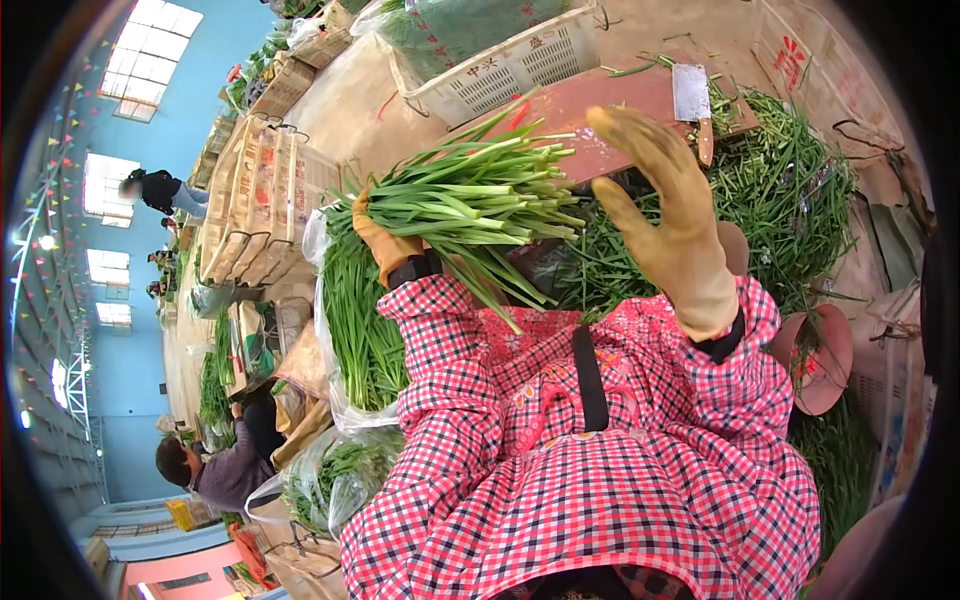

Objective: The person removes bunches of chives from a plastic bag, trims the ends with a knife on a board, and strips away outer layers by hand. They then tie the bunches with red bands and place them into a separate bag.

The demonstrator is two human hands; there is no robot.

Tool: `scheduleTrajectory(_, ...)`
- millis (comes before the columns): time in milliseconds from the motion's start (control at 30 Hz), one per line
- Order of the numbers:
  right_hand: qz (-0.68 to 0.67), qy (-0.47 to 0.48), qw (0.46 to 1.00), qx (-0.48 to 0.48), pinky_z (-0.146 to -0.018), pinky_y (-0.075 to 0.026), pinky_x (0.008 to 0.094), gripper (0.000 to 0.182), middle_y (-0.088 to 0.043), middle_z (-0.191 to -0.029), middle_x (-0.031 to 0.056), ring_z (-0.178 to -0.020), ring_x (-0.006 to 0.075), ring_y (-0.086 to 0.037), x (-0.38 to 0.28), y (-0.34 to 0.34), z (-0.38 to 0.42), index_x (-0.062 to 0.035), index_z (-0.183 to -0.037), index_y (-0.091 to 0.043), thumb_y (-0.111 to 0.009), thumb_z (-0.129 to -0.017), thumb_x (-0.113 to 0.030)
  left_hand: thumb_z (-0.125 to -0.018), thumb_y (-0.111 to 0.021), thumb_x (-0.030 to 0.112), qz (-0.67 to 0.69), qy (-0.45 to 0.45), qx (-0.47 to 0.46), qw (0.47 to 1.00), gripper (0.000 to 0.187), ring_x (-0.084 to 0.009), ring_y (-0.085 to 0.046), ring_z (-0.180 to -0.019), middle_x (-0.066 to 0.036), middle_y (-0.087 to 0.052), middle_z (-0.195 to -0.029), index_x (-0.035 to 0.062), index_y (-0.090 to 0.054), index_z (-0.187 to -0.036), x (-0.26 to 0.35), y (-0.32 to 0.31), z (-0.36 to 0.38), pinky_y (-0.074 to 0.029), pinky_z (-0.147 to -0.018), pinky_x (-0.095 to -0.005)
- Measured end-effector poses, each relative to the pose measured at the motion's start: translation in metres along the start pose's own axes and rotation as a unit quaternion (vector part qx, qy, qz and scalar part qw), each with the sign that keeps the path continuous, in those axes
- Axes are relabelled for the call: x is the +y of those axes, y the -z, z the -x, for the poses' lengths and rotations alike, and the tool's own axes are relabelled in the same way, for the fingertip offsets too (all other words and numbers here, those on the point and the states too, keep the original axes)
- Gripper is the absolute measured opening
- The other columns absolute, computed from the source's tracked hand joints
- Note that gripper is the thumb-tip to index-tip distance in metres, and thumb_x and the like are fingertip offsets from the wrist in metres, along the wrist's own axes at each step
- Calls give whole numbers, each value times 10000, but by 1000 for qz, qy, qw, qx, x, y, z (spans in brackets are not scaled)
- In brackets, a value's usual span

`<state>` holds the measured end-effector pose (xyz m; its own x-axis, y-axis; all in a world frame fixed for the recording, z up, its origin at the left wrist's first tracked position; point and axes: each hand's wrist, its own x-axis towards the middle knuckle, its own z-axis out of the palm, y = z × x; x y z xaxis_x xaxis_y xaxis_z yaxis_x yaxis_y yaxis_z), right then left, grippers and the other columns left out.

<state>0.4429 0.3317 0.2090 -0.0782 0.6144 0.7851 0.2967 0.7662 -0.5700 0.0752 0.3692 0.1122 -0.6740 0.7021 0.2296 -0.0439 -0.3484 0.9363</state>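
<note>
My left hand (385, 240), in a tan work glove, is closed around a bunch of Chinese chives (490, 195). The pale cut ends of the bunch point right, towards the middle. My right hand (672, 215), gloved too, is raised with thumb and fingers apart and holds nothing. Beyond it, a cleaver (692, 95) with a wooden handle lies at the right end of a reddish board (510, 118). More long chives (365, 330) lie in clear plastic below my left hand. Loose trimmed leaves (775, 200) form a heap to the right of my right hand.
A white plastic crate (505, 65) with a plastic-wrapped load stands behind the board. Another crate (815, 65) is at the upper right. Stacked crates (265, 200) stand to the left. A bag of greens (345, 475) and a seated person (230, 460) are at the lower left.
</note>
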Motion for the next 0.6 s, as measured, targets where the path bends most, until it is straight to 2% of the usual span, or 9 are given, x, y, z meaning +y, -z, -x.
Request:
scheduleTrajectory(33,-35,-3,999,13,-987,-447,392,444,-647,-1211,132,-1119,329,-592,-2,-5,-7,-110,-1269,-632,-702,-832,-70,-985,-494,115,-43,-22,-9,999,216,-254,-663,-863,-172,-654,-1046,33,-475,-1183,-3,1,0,-597,-758,-381)
scheduleTrajectory(133,40,5,996,-76,-910,-485,373,354,-687,-1130,118,-1032,306,-635,17,-32,2,-95,-1197,-677,-717,-846,-114,-995,-470,155,74,77,-30,994,220,-244,-665,-913,-144,-677,-1077,23,-529,-1161,0,1,0,-574,-810,-387)
scheduleTrajectory(200,-55,-45,997,-25,-847,-501,349,255,-713,-1035,98,-951,265,-660,35,-22,8,-80,-1112,-707,-719,-863,-136,-1002,-446,179,285,198,-24,938,234,-246,-661,-958,-120,-688,-1103,42,-588,-1129,-14,10,-15,-555,-857,-404)
scheduleTrajectory(233,-105,-68,992,0,-816,-508,337,211,-727,-987,88,-911,245,-673,41,-19,8,-72,-1069,-721,-720,-872,-148,-999,-449,177,185,146,-30,971,233,-248,-663,-953,-123,-688,-1102,42,-592,-1124,-19,14,-17,-558,-855,-404)
scheduleTrajectory(267,-154,-217,961,72,-749,-509,305,102,-737,-884,43,-829,183,-678,32,-15,9,-49,-949,-733,-703,-894,-129,-997,-452,175,81,92,-34,992,232,-250,-664,-949,-125,-688,-1102,42,-597,-1120,-19,17,-12,-561,-852,-405)
scheduleTrajectory(300,-116,-215,965,95,-763,-504,286,110,-736,-875,39,-832,157,-674,30,-6,9,-30,-965,-724,-689,-907,-117,-995,-455,173,-24,37,-38,998,230,-252,-666,-945,-128,-688,-1101,43,-602,-1115,-15,15,-4,-564,-850,-405)
scheduleTrajectory(367,-109,-177,976,68,-826,-505,330,226,-730,-972,69,-918,199,-672,33,-3,11,-22,-1067,-698,-713,-883,-152,-985,-469,162,16,53,-11,998,227,-253,-673,-928,-133,-689,-1107,31,-611,-1103,-11,9,3,-572,-845,-407)
scheduleTrajectory(467,43,30,998,24,-907,-487,390,392,-698,-1088,104,-1037,258,-642,21,-14,-7,-33,-1159,-656,-736,-851,-262,-976,-453,171,67,94,0,993,272,-285,-679,-897,-152,-690,-1097,36,-612,-1150,-9,0,7,-579,-813,-446)
scheduleTrajectory(600,155,9,987,-49,-921,-471,445,462,-668,-1138,122,-1074,312,-610,17,-59,-15,-68,-1176,-643,-730,-828,-359,-953,-411,298,54,122,20,991,371,-316,-675,-899,-164,-692,-1070,41,-632,-1103,6,-23,21,-570,-804,-486)
